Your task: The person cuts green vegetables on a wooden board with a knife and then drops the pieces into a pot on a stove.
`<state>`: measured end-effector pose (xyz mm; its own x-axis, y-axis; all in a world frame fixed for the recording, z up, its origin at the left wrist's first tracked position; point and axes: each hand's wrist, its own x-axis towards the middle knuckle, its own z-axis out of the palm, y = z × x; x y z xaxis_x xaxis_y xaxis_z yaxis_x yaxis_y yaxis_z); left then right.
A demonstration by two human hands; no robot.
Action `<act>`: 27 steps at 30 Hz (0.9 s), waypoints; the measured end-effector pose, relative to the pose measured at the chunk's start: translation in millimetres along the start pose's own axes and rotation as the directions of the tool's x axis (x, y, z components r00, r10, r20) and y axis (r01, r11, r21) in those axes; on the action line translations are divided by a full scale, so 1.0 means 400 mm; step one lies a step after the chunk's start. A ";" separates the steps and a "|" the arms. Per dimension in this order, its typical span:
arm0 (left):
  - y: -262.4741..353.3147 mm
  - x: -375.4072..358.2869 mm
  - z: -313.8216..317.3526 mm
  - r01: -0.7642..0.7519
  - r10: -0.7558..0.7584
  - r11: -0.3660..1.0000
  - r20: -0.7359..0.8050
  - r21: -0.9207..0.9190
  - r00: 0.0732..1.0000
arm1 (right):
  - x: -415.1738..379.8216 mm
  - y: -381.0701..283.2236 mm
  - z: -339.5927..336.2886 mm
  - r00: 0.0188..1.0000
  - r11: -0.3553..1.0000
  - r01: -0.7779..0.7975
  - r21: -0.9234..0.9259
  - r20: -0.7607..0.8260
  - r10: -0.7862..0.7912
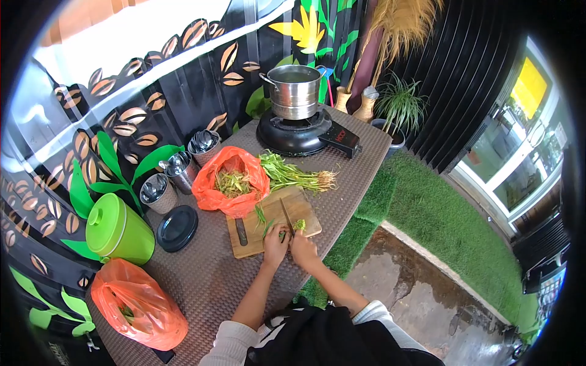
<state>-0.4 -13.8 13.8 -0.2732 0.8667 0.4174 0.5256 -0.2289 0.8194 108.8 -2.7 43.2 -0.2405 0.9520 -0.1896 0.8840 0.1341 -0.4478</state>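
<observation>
My right hand [303,249] is closed round a knife [285,210], its blade pointing away from me over the wooden cutting board [244,249]. Beside it, my left hand [276,245] has its fingers curled on green stems [260,215] that stick out past them. A small heap of chopped greens [300,224] lies on the board, right of the blade. A second knife with a dark handle [242,232] rests at the board's left side. Behind the board is a bunch of leafy greens with roots [293,175]. An open orange plastic bag [208,190] holds trimmings.
A steel pot [295,97] stands on a black portable stove [290,138] at the back. Cutlery holders [160,194], a black lid [177,229], a green lidded bucket [119,229] and a full orange bag [143,311] line the left. The table edge [342,229] runs along the right.
</observation>
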 end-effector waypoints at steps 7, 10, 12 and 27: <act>-0.044 0.023 0.017 0.177 -0.177 0.971 0.014 -0.160 0.984 | -0.024 -0.005 -0.014 0.999 1.000 0.024 -0.001 0.031 -0.024; -0.043 0.037 0.008 0.194 -0.197 0.971 -0.002 -0.141 0.981 | -0.031 -0.017 0.016 0.999 0.996 -0.011 -0.091 -0.044 0.007; -0.043 0.038 0.000 0.236 -0.234 0.966 0.027 -0.109 0.972 | -0.019 -0.011 0.004 0.999 0.989 0.030 -0.145 -0.038 -0.036; 0.010 0.024 0.014 0.029 -0.029 1.000 0.034 0.011 0.999 | -0.031 0.012 -0.038 0.999 0.999 -0.025 0.029 0.037 0.024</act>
<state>3.6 -3.9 19.0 -0.2613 0.8874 0.3798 0.5266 -0.1987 0.8266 122.0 -9.7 56.8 -0.2339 0.9440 -0.2328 0.8776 0.1019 -0.4685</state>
